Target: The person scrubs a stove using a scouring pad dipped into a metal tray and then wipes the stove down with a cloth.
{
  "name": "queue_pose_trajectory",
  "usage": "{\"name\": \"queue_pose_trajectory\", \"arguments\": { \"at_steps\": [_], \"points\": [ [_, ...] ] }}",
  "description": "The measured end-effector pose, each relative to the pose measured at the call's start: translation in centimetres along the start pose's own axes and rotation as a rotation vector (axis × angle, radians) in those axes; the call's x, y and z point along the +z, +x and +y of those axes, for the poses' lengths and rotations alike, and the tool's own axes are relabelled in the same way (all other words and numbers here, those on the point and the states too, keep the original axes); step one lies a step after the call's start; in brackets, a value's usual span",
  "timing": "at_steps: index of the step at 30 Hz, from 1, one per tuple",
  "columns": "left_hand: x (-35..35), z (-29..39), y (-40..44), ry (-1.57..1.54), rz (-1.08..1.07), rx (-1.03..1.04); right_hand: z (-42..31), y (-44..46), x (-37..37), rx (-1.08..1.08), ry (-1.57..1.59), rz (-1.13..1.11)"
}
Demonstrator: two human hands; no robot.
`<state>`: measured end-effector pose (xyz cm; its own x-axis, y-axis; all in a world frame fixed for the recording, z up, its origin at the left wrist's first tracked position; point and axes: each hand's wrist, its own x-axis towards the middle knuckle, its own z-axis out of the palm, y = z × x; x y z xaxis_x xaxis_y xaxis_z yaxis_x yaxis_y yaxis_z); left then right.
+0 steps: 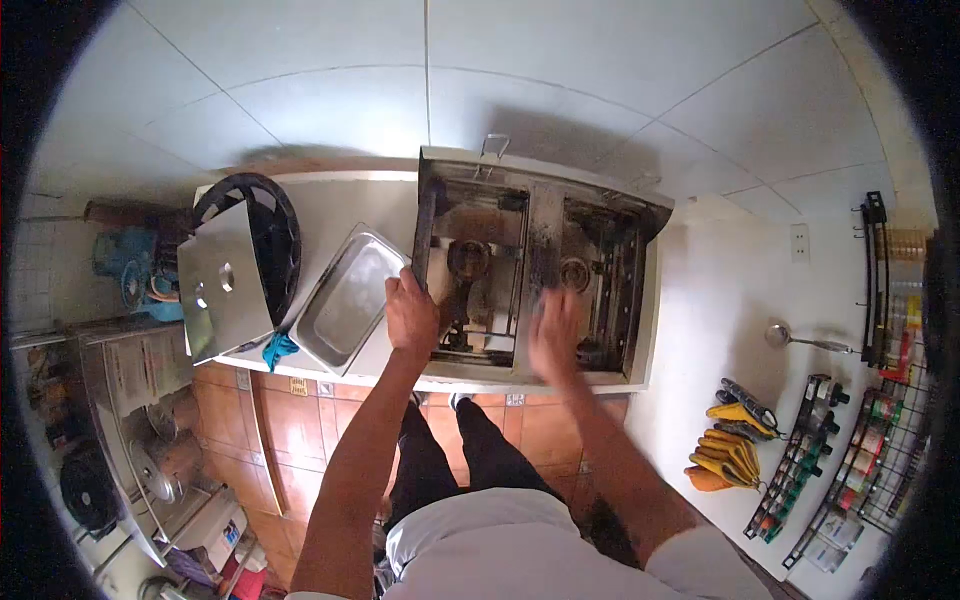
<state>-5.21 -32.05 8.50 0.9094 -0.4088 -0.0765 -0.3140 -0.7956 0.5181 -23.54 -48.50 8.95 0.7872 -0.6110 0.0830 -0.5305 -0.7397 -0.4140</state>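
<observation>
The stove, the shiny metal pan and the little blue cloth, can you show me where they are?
Stove (547,225): head view, on the strip between its two burner sides.
Metal pan (348,298): head view, on its inside bottom.
Blue cloth (280,349): head view, on its crumpled middle.

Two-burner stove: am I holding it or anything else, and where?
Your left hand seems to grip the left rim of the stove, near the front. Your right hand is blurred; whether it holds anything is unclear.

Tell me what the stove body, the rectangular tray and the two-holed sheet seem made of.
Stove body: probably sheet metal, dull and grimy, judging by its thin, straight edges. Rectangular tray: likely stainless steel, satin, given its silvery sheen. Two-holed sheet: apparently polished metal, given bright reflections.
</observation>
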Motion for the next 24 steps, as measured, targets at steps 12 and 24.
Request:
{"name": "queue_pose_trajectory", "arguments": {
  "at_steps": [12,24],
  "points": [
    [-0.4,-0.1,0.0,-0.039,0.037,0.152,-0.3,13.5,0.0,0.125,0.001,0.184],
    [-1.8,1.3,0.1,0.054,-0.113,0.033,3.1,18.9,4.1,0.257,-0.079,0.615]
  ]
}}
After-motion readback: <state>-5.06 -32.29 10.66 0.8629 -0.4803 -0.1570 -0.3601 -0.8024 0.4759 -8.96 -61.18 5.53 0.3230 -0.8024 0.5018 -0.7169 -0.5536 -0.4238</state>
